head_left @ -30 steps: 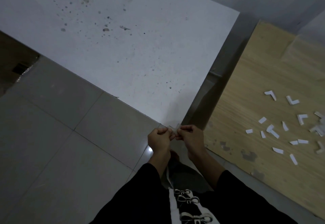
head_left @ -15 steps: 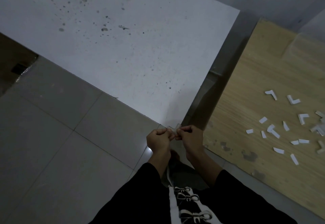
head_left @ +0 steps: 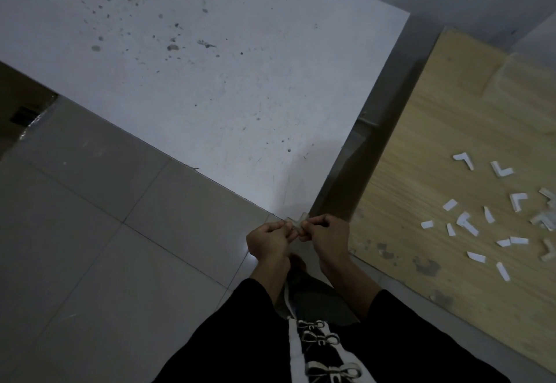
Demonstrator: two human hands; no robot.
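small pale piece (head_left: 298, 222) pinched between left hand (head_left: 268, 241) and right hand (head_left: 325, 236), fingers curled

Two hands: left hand (head_left: 267, 242) and right hand (head_left: 328, 236). One small pale piece (head_left: 297, 222) pinched between them. One white board (head_left: 210, 81) and one wooden board (head_left: 436, 142). On the wood, about eight straight white strips (head_left: 476, 257) and about seven angled white pieces (head_left: 501, 169), a few cut off at the picture's edge.

Matt speckled white board (head_left: 210, 81); glossy floor tiles (head_left: 90, 232); wood-grain panel (head_left: 436, 142).
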